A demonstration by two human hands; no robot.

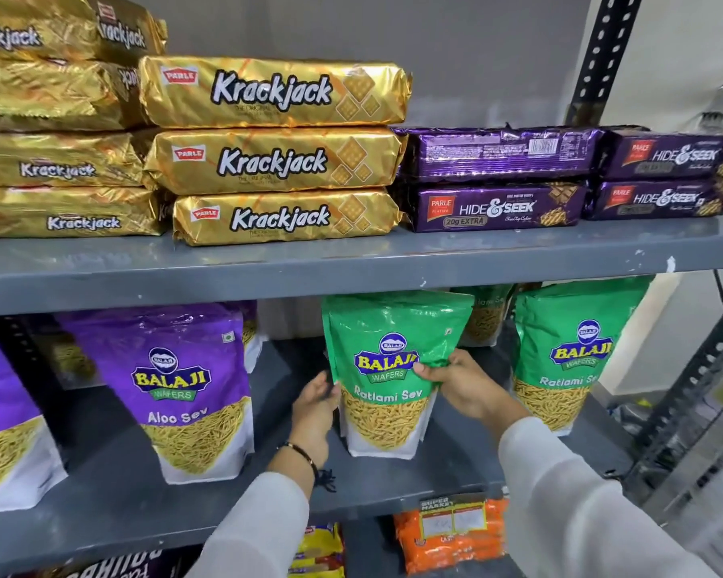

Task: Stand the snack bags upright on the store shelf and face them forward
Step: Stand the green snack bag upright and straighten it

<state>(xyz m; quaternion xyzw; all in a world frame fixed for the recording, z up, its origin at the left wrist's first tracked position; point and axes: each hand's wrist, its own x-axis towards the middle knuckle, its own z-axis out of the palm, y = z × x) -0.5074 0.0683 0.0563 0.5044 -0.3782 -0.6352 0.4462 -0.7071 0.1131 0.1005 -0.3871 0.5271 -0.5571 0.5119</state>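
Note:
A green Ratlami Sev bag (387, 344) stands upright in the middle of the grey shelf (117, 490), its front facing me. My left hand (316, 406) holds its left edge low down. My right hand (462, 383) pinches its right edge at mid height. A second green Ratlami Sev bag (572, 352) stands upright to the right, and a third green bag (487, 314) sits behind, partly hidden. To the left stand a purple Aloo Sev bag (184, 385) and another purple bag (1, 427) cut off by the frame edge.
The upper shelf (351, 264) carries stacked gold Krackjack packs (276, 160) and purple Hide & Seek packs (497, 202). A perforated metal upright (693, 394) stands at the right. Orange packets (451, 531) lie on the shelf below.

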